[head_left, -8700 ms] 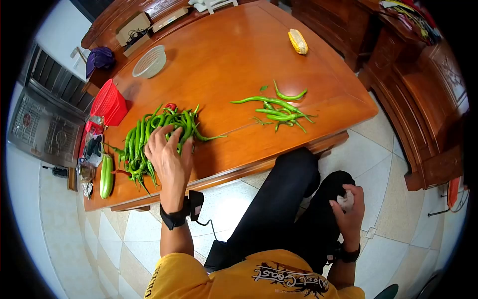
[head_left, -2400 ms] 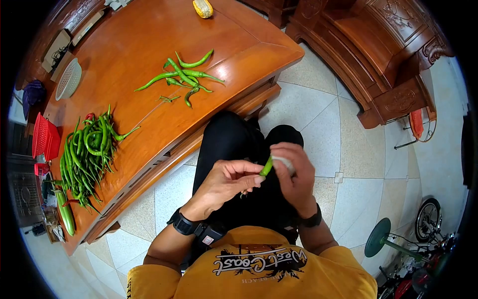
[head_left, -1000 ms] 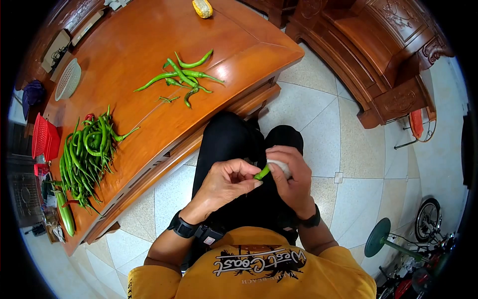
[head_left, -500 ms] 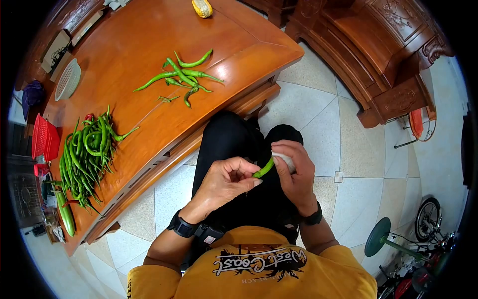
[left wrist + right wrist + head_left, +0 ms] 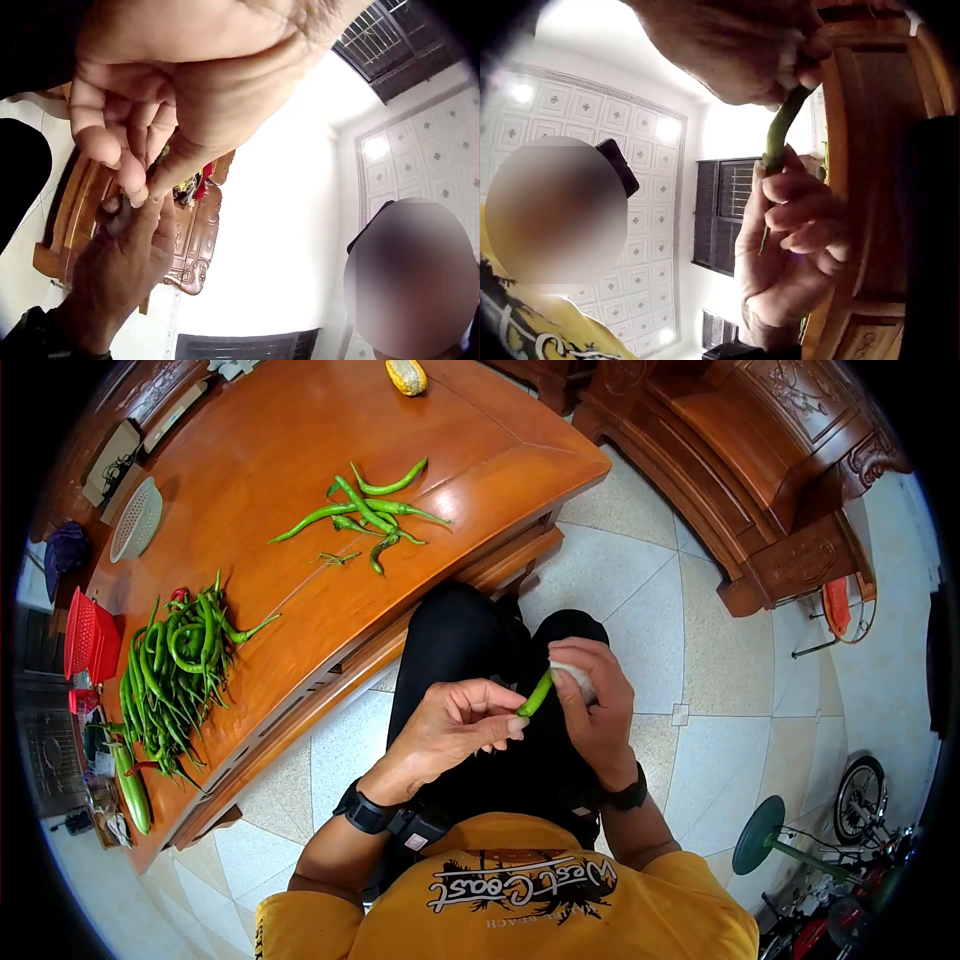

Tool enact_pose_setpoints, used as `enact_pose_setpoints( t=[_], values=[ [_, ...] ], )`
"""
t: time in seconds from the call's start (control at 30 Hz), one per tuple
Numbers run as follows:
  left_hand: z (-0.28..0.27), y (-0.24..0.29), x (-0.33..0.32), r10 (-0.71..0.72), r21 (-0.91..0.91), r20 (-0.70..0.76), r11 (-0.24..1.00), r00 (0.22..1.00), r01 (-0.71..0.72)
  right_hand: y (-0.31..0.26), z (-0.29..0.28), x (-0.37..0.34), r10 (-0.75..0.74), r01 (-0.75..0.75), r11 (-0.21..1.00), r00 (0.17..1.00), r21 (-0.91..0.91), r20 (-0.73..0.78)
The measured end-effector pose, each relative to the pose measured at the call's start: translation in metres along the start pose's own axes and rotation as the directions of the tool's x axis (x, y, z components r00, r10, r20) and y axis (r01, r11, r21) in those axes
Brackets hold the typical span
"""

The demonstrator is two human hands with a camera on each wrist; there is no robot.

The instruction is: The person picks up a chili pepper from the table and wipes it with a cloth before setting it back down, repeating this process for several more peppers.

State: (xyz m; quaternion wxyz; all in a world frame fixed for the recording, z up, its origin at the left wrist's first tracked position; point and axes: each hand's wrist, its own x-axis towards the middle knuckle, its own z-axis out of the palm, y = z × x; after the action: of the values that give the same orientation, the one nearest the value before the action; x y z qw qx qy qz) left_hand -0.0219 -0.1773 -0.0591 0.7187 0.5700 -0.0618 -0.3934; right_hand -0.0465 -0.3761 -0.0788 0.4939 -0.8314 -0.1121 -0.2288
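Over the lap, my left hand [image 5: 450,728] pinches the stem end of a green chili pepper [image 5: 537,694] between thumb and fingers. My right hand [image 5: 603,722] grips a wad of white cloth [image 5: 577,682] around the pepper's other end, which is hidden in it. The right wrist view shows the pepper [image 5: 781,127] running between both hands, its thin stem hanging past the left fingers. In the left wrist view the pepper is hidden behind the hands. On the table [image 5: 270,420] lie a big heap of green chilies [image 5: 175,670] and a smaller group of chilies [image 5: 370,510].
A red basket [image 5: 90,635], a pale colander [image 5: 138,520] and a long green vegetable [image 5: 132,788] are along the table's left side. A corn cob [image 5: 407,377] lies at the far edge. A carved wooden chair [image 5: 740,480] stands to the right, with a green round-topped stand [image 5: 760,836] nearer.
The left hand, earlier on the chili heap, has come to the lap with one pepper. The right hand, with the cloth, has lifted off the leg and lately shifts slightly along the pepper.
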Motion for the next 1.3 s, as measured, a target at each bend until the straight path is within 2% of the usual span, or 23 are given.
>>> enact_pose_setpoints(
  t=[0.1, 0.2, 0.33, 0.47, 0.6, 0.9, 1.1, 1.3],
  values=[
    [0.001, -0.002, 0.001, 0.007, -0.036, -0.01, 0.999, 1.0, -0.007, -0.005, 0.0, -0.002, 0.045, -0.046, 0.998, 0.999, 0.049, 0.022],
    [0.001, -0.002, 0.002, 0.005, -0.032, -0.019, 0.999, 1.0, -0.006, -0.015, 0.007, -0.008, -0.005, -0.003, 0.995, 0.997, 0.097, 0.078],
    [0.0, -0.005, 0.002, 0.021, -0.019, 0.002, 1.0, 1.0, -0.021, -0.018, 0.012, -0.011, 0.002, -0.018, 0.989, 0.994, 0.146, 0.113],
    [0.0, -0.004, 0.001, 0.001, -0.046, 0.01, 0.999, 1.0, 0.0, -0.008, 0.006, -0.005, 0.012, -0.015, 0.999, 0.999, 0.051, 0.045],
    [0.0, -0.005, 0.001, 0.004, -0.074, 0.016, 0.997, 1.0, -0.003, -0.004, 0.003, -0.004, 0.042, -0.042, 0.999, 0.999, 0.031, 0.011],
    [0.002, -0.005, 0.003, 0.011, -0.094, 0.0, 0.995, 1.0, -0.011, -0.018, 0.016, -0.016, 0.024, -0.036, 0.99, 0.996, 0.134, 0.089],
    [0.001, -0.013, 0.004, 0.143, -0.007, 0.041, 0.99, 0.989, -0.143, -0.018, 0.014, -0.014, -0.06, 0.045, 0.988, 0.993, 0.145, 0.104],
    [0.004, -0.005, -0.001, -0.012, 0.022, 0.014, 1.0, 1.0, 0.011, -0.009, 0.009, -0.008, -0.02, 0.016, 0.997, 0.998, 0.069, 0.054]
  ],
)
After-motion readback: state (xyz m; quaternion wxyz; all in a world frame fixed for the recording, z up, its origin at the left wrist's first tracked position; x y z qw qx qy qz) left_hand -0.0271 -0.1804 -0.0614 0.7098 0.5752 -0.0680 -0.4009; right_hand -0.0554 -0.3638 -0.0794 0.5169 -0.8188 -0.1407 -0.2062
